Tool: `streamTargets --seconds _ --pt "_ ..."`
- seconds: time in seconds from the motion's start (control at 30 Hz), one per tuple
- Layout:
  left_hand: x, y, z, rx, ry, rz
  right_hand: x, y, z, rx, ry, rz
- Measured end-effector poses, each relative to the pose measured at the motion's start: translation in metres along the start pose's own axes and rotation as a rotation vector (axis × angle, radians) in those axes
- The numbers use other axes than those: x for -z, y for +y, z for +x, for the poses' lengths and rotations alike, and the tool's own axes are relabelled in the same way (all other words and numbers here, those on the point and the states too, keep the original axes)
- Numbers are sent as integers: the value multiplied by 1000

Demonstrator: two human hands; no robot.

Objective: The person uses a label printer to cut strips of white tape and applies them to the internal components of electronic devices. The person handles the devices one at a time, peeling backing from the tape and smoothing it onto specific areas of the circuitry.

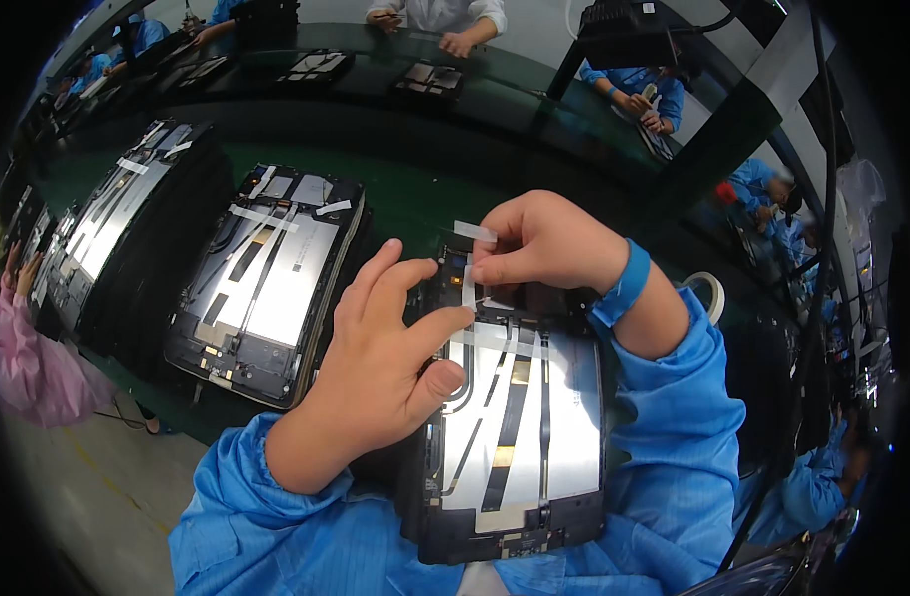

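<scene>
Head view: right hand (544, 243) pinches a white tape strip (469, 283) over the top edge of the opened tablet back (520, 427), held near the person's chest. Left hand (385, 368), fingers loose w/ nothing gripped, presses the strip's lower end. Risk: strip could fold, stick crooked or snag the flex cables. Beyond, dark green bench (415, 199) w/ more tablet backs (266, 283); co-workers' hands at far side

A long dark green bench (415, 194) curves across the room. A black post (718, 149) slants up at its right edge. Pale floor (97, 487) lies below its near-left edge.
</scene>
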State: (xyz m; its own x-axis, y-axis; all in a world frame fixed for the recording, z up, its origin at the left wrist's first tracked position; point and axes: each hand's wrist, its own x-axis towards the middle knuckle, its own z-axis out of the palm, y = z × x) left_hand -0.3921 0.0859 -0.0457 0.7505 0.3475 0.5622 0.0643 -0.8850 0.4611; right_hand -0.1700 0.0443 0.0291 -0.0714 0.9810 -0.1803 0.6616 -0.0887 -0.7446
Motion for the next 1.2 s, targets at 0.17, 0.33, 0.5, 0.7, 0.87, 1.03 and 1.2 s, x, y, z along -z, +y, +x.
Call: streamTargets --seconds 0.17,0.33,0.5,0.7,0.87,1.03,1.2 --pt "0 -1 -1 15 -12 4 -9 -2 2 -33 73 -95" --pt "1 0 -2 19 -14 22 -15 -6 2 -128 131 -112" --pt "1 1 -1 20 -14 19 -20 -17 -1 -250 176 -142" --pt "3 4 0 9 -10 39 -15 -24 -9 -276 123 -167" --pt "2 2 2 -14 -20 86 -22 -13 -7 -235 261 -146" --pt "15 11 5 -36 -55 114 -27 -17 -21 -144 356 -238" --pt "27 33 13 99 28 -398 -47 -35 -73 193 293 -300"
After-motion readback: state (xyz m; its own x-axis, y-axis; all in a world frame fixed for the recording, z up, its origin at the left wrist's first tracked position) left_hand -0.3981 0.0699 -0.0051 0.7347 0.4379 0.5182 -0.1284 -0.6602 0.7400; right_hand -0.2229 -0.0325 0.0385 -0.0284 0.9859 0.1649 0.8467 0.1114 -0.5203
